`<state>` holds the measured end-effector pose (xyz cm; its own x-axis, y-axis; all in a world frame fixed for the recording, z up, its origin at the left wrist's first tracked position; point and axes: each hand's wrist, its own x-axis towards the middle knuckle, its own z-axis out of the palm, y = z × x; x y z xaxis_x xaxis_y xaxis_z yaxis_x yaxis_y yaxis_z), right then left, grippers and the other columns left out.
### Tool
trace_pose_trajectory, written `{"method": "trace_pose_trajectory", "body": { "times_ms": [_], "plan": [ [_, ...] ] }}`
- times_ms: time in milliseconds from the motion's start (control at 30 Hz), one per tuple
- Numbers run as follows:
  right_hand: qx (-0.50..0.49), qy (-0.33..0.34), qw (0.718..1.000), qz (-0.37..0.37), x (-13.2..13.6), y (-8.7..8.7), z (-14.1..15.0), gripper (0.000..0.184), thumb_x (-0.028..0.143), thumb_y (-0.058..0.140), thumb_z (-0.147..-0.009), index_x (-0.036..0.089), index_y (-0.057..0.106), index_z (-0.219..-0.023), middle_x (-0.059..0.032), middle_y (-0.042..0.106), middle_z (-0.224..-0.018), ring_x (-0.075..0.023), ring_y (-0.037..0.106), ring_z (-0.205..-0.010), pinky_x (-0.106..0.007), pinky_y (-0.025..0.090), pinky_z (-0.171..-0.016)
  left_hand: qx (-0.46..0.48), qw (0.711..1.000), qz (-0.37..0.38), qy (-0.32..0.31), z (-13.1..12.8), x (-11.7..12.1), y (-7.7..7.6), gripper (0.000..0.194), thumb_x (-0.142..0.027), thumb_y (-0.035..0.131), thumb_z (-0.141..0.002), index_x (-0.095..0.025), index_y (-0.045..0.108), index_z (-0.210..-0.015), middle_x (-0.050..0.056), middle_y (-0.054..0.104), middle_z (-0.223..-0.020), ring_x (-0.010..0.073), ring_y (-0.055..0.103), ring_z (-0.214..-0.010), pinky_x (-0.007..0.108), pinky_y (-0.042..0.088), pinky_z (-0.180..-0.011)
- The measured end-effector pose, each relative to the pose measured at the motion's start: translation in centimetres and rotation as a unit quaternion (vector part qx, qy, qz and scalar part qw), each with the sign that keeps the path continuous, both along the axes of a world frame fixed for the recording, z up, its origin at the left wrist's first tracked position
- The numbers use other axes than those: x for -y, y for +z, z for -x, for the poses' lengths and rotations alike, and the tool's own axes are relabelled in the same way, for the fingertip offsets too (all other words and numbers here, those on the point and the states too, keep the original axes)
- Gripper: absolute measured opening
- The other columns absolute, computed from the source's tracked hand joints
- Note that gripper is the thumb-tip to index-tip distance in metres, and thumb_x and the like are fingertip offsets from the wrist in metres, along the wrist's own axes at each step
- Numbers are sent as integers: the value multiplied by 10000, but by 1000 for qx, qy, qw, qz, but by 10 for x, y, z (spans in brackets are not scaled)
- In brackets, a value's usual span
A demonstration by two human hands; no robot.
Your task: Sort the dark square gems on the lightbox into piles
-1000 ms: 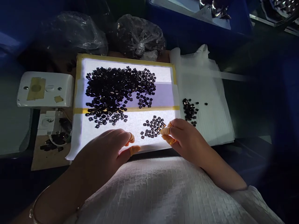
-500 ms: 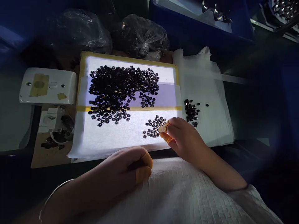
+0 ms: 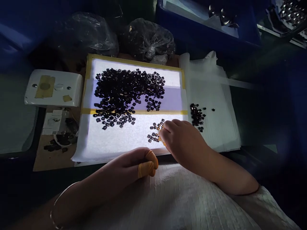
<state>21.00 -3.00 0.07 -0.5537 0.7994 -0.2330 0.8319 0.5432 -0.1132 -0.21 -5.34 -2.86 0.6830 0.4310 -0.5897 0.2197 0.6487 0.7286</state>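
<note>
A lit white panel (image 3: 115,143) carries a large heap of small dark pieces (image 3: 120,86), roundish to square. Nearer me on the panel lies a small group of the same pieces (image 3: 153,137). My right hand (image 3: 184,140) reaches over this group, its finger-cotted fingertips drawn together at the pieces; the back of the hand hides what they hold, if anything. My left hand (image 3: 136,164) rests curled at the panel's front edge, orange finger cots on its thumb and fingers pressed together. What is inside that closed hand cannot be made out.
White paper sheets (image 3: 216,92) to the right bear a smaller pile of dark pieces (image 3: 197,115). A wall switch box (image 3: 54,88) stands left of the panel. Clear plastic bags (image 3: 150,40) and a blue bin (image 3: 187,22) are behind.
My right hand has turned over and moved slightly left, covering more of the small group. My left hand has barely moved. The whole view has shifted a little.
</note>
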Motion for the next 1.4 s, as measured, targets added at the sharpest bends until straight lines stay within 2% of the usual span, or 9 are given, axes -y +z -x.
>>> {"method": "trace_pose_trajectory", "body": {
  "times_ms": [233,367,467,533,700,900,1033,1233,1400],
  "plan": [
    [5,-23,999,29,-3,1,1,242,-29,521,-859,146,670,-784,-59,642,-812,-169,507,-710,-324,303,-606,27,992,104,61,2,4,-3,302,-532,744,-894,-231,728,-890,-3,653,-869,135,489,-749,256,399,-685],
    [-144,-38,988,28,3,2,-15,120,99,619,-926,157,685,-845,-50,659,-885,-176,567,-793,-313,389,-661,88,965,202,141,2,11,-11,288,-513,720,-922,-262,764,-1055,30,725,-1046,169,614,-908,281,472,-812],
    [-252,-10,965,67,8,6,-21,129,172,605,-989,154,705,-908,-46,661,-911,-167,598,-840,-295,439,-702,128,942,255,178,0,15,-18,430,-553,719,-907,-262,748,-1223,72,738,-1218,219,649,-1077,327,495,-937],
    [-254,-1,965,71,10,6,-20,123,166,614,-984,144,712,-913,-50,662,-902,-170,598,-830,-302,441,-698,138,940,261,174,-1,15,-20,461,-573,714,-901,-225,768,-1199,92,740,-1239,230,651,-1108,335,497,-971],
    [-123,-34,992,24,8,-6,-5,118,91,648,-913,156,716,-842,-52,668,-851,-193,577,-789,-335,383,-664,97,946,257,173,-4,14,-17,454,-603,798,-803,-215,826,-1035,77,774,-1101,232,666,-1039,335,511,-953],
    [-66,-8,998,-12,9,-16,6,136,36,639,-848,155,703,-833,-66,679,-847,-203,577,-795,-348,358,-659,85,947,258,170,-5,15,-13,524,-618,838,-740,-211,831,-1069,81,778,-1134,226,656,-1024,330,511,-943],
    [-135,-34,990,11,7,-14,-1,132,124,611,-927,158,693,-830,-66,676,-858,-201,590,-800,-348,407,-676,76,943,266,186,-5,16,-13,508,-598,848,-741,-203,832,-1061,84,786,-1119,226,669,-1009,332,522,-945],
    [-336,-14,931,140,6,-1,-15,130,172,596,-993,188,703,-920,-33,660,-913,-153,608,-837,-288,492,-741,127,931,284,192,-4,16,-21,476,-580,769,-852,-191,812,-1122,96,777,-1162,218,692,-1028,313,538,-939],
    [-174,9,984,34,-1,-6,-8,161,117,588,-966,160,706,-865,-48,624,-840,-188,556,-804,-336,422,-709,132,926,295,194,-3,17,-22,432,-557,763,-863,-197,816,-1096,88,777,-1168,222,709,-1006,316,550,-916]
  ]
}}
